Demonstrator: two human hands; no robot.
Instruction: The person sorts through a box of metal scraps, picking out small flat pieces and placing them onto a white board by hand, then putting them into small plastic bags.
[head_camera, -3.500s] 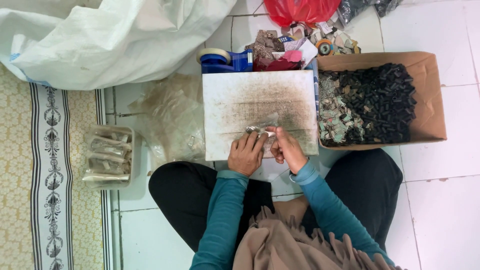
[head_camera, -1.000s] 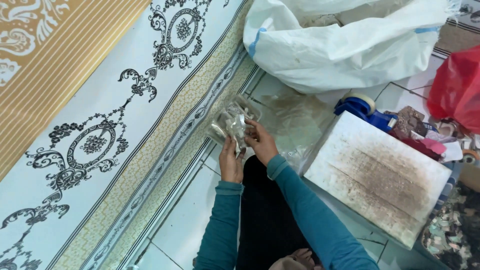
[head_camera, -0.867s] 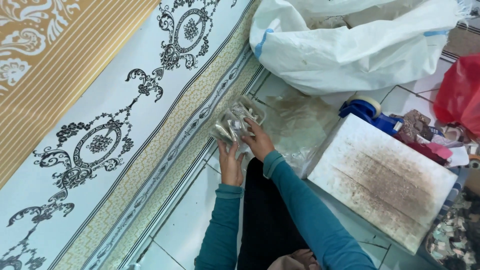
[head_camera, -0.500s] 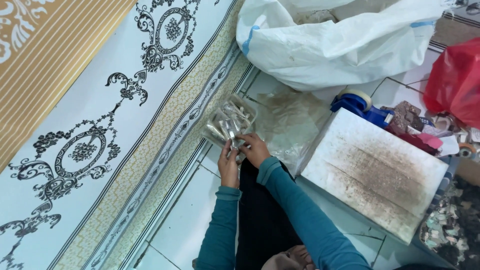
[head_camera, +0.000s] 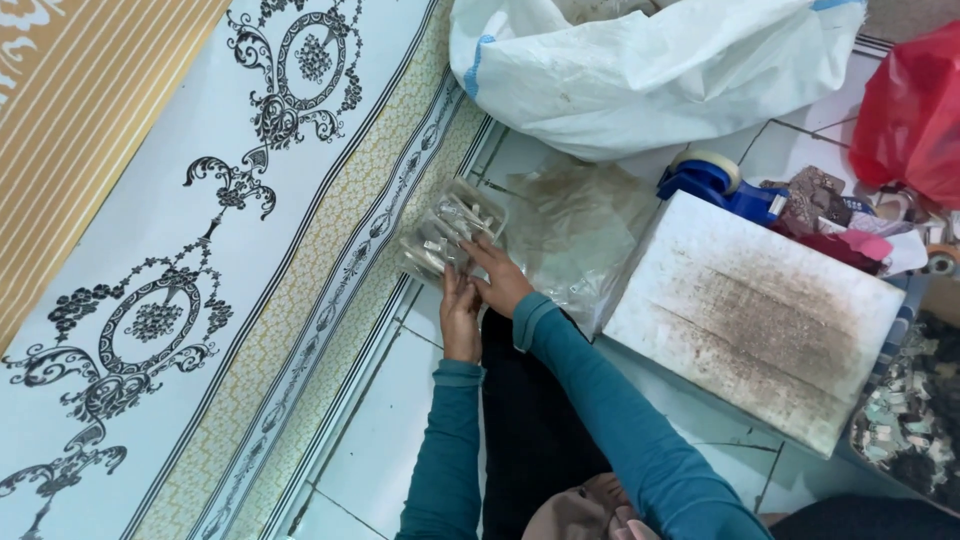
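Head view: both hands, left hand (head_camera: 461, 318) and right hand (head_camera: 502, 280), outstretched, touching clear tray (head_camera: 450, 228).

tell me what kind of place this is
Probably a home floor used for small piecework: white tiles, a patterned mat, a big white sack, and a clear tray of small pieces under both hands.

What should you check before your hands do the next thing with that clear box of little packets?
1. Clear plastic tray resting flat at the mat's edge: ok.
2. Left hand beside the tray's near end: ok, touching or just short of it, cannot tell which.
3. Right hand at the tray's near corner: ok.
4. Small packets lying inside the tray, none spilled around it: ok.
5. How full the tray is: cannot tell, the packets blur together.
6. White board clear of both hands: ok.
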